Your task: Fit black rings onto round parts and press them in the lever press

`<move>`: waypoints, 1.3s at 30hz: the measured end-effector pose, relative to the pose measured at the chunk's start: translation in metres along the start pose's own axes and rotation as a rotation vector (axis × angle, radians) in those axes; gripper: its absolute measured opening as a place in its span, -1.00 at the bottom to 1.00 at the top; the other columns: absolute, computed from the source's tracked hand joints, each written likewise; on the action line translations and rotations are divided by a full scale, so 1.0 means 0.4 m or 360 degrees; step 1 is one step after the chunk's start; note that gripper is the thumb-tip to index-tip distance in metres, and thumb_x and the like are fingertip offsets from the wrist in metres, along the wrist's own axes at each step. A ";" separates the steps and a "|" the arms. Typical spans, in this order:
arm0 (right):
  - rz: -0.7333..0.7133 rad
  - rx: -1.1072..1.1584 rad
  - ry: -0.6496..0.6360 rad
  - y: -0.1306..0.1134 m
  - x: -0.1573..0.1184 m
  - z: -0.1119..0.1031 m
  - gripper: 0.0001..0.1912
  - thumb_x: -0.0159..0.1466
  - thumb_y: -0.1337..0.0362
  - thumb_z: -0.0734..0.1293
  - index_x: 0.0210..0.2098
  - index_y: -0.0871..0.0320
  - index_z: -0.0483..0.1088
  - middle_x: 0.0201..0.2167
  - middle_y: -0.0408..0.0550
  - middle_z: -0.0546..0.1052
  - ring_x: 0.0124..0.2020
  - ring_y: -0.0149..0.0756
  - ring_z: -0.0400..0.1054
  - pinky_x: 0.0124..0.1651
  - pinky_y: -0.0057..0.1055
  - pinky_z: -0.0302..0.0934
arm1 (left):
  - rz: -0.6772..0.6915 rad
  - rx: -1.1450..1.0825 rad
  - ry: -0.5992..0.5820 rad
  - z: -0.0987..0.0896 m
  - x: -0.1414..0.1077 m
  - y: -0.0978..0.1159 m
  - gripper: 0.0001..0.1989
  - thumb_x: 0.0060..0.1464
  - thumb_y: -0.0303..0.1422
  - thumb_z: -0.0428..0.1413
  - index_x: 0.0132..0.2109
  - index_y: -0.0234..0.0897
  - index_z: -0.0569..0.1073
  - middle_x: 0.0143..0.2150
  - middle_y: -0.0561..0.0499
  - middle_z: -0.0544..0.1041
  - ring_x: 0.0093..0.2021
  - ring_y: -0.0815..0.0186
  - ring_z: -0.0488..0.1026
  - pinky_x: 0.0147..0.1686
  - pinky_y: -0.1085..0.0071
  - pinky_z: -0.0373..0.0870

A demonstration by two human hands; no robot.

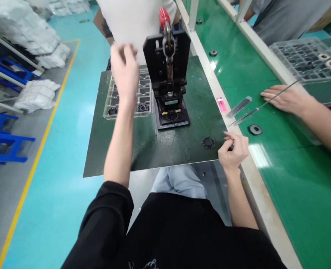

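Observation:
My left hand (124, 69) is raised above the clear plastic tray (106, 113), its fingers curled and blurred by motion; what it holds, if anything, cannot be made out. To the right of the tray stands a black toggle press (168, 82) with a red handle (164, 16); a round black part (172, 115) lies in its base. At the right edge of the dark green board (151, 158), my right hand (233, 149) is closed in a pinch, with something dark and small between the fingers. Just left of it lies a black ring-shaped part (208, 142).
Thin metal strips (239, 107) and a pink object (221, 105) lie by the white rail (255, 175). Another person's hand (285, 98) rests over the green conveyor (302, 179), near a black part (255, 129). A filled tray (308, 59) stands far right; someone in white stands behind the press.

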State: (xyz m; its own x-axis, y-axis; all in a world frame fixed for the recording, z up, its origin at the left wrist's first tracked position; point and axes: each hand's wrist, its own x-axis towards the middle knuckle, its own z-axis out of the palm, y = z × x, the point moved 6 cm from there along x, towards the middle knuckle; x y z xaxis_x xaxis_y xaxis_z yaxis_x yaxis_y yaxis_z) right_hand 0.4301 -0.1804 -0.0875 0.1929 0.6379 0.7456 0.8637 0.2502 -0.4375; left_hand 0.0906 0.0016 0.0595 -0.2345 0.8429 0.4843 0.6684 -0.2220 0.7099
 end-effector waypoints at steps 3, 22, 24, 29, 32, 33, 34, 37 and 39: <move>0.0077 -0.0079 -0.0061 0.003 0.001 0.005 -0.68 0.35 0.37 0.13 -0.23 0.18 0.53 -0.45 0.00 0.51 -0.37 -0.23 0.40 -0.18 -0.27 0.29 | -0.0167 0.0296 -0.0051 -0.003 -0.236 -0.020 -0.82 0.44 -0.24 -0.05 -0.12 -0.21 0.34 -0.18 0.00 0.56 -0.15 0.34 0.53 -0.08 0.26 0.44; 0.0203 -0.0640 -0.0013 0.096 0.016 -0.199 -0.72 0.20 0.27 0.30 -0.17 0.13 0.59 -0.28 0.17 0.63 -0.28 0.01 0.49 -0.22 -0.12 0.23 | -0.0561 0.0686 -0.0592 -0.079 -0.196 -0.204 -0.80 0.22 -0.19 0.12 -0.24 -0.23 0.46 -0.17 -0.10 0.64 -0.15 0.13 0.57 -0.02 0.24 0.52; 0.0327 -0.0798 -0.0040 0.173 -0.008 -0.263 -0.71 0.08 0.23 0.32 -0.23 0.09 0.58 -0.32 0.20 0.61 -0.32 0.08 0.48 -0.28 -0.09 0.17 | -0.0691 0.0819 -0.0295 -0.152 -0.145 -0.286 -0.83 0.21 -0.23 0.11 -0.28 -0.23 0.41 -0.18 -0.12 0.63 -0.11 0.12 0.57 0.04 0.22 0.50; 0.0615 -0.0795 -0.0363 0.306 -0.049 -0.293 -0.66 0.02 0.02 0.34 -0.26 0.00 0.56 -0.36 0.21 0.54 -0.35 0.08 0.43 -0.32 -0.07 0.14 | -0.0773 0.0865 -0.0307 -0.138 -0.070 -0.387 -0.84 0.15 -0.26 0.13 -0.34 -0.19 0.36 -0.22 -0.12 0.61 -0.05 0.04 0.56 0.11 0.12 0.45; 0.0668 -0.0812 -0.0343 0.325 -0.022 -0.272 -0.49 0.05 -0.11 0.36 -0.15 0.06 0.57 -0.29 0.26 0.55 -0.29 0.13 0.45 -0.32 -0.06 0.17 | -0.0717 0.0868 -0.0416 -0.104 -0.069 -0.382 -0.80 0.13 -0.18 0.17 -0.33 -0.18 0.38 -0.20 -0.12 0.62 -0.01 -0.02 0.54 0.10 0.07 0.43; 0.0680 -0.0805 -0.0341 0.328 -0.010 -0.261 -0.46 0.02 -0.11 0.38 -0.13 0.09 0.58 -0.27 0.28 0.56 -0.28 0.13 0.47 -0.32 -0.07 0.17 | -0.0672 0.0856 -0.0435 -0.102 -0.071 -0.379 -0.78 0.13 -0.15 0.18 -0.32 -0.18 0.39 -0.19 -0.12 0.62 -0.01 -0.02 0.54 0.10 0.07 0.43; 0.0687 -0.0782 -0.0373 0.329 0.000 -0.248 -0.46 0.00 -0.09 0.40 -0.13 0.10 0.58 -0.23 0.28 0.57 -0.28 0.12 0.47 -0.31 -0.08 0.19 | -0.0623 0.0849 -0.0426 -0.106 -0.073 -0.377 -0.76 0.13 -0.13 0.19 -0.30 -0.18 0.38 -0.16 -0.13 0.61 0.00 -0.02 0.53 0.12 0.07 0.41; 0.0701 -0.0723 -0.0481 0.326 0.021 -0.214 -0.60 -0.03 0.02 0.42 -0.23 0.05 0.57 -0.14 0.20 0.62 -0.35 -0.01 0.43 -0.31 -0.13 0.19 | -0.0600 0.0924 -0.0290 -0.154 -0.075 -0.396 -0.76 0.24 -0.16 0.12 -0.25 -0.21 0.30 0.01 -0.19 0.56 0.18 -0.02 0.43 0.28 0.04 0.29; 0.0740 -0.0725 -0.0488 0.320 0.029 -0.208 -0.68 -0.01 0.02 0.43 -0.31 0.05 0.54 -0.17 0.16 0.63 -0.44 -0.10 0.37 -0.32 -0.14 0.19 | -0.0705 0.0988 -0.0260 -0.186 -0.071 -0.427 -0.76 0.27 -0.22 0.10 -0.27 -0.21 0.23 0.03 -0.20 0.52 0.25 -0.04 0.36 0.33 0.01 0.22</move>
State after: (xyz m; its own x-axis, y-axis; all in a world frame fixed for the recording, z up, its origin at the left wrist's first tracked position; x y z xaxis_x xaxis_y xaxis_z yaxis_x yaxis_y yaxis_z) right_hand 0.5815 -0.2015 -0.0931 0.5065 0.7970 0.3289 0.8451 -0.3835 -0.3724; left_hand -0.0691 -0.0210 -0.0376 -0.4970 0.8611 0.1071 0.8207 0.4265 0.3802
